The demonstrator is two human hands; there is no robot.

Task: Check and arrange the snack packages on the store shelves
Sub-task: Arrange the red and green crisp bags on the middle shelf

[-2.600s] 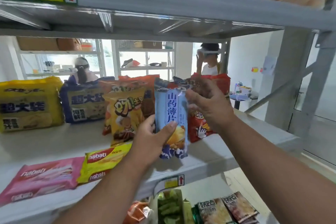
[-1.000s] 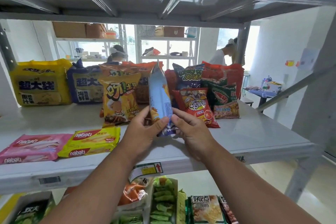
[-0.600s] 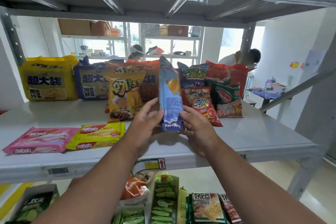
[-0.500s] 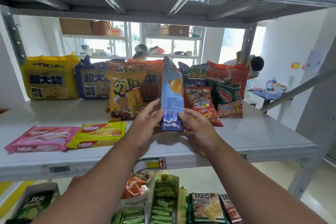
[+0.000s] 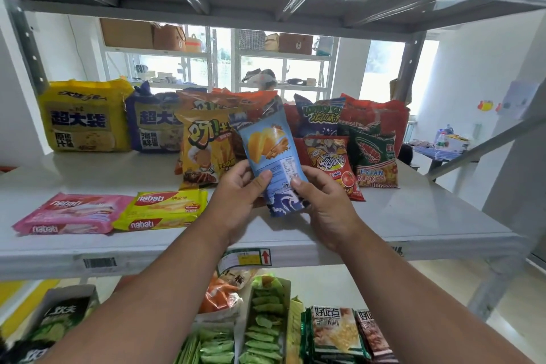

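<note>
The grey shelf (image 5: 413,216) carries snack bags along its back edge and two nabati packs (image 5: 118,211) near its front left. Above its front edge, the left hand (image 5: 239,198) and right hand (image 5: 323,204) pinch the blue chip packet (image 5: 273,156), tilted, apparently back side showing.

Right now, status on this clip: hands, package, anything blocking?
Left hand and right hand both grip the blue chip bag, held above the shelf. Back panel faces camera. Nothing in the way up front.
</note>
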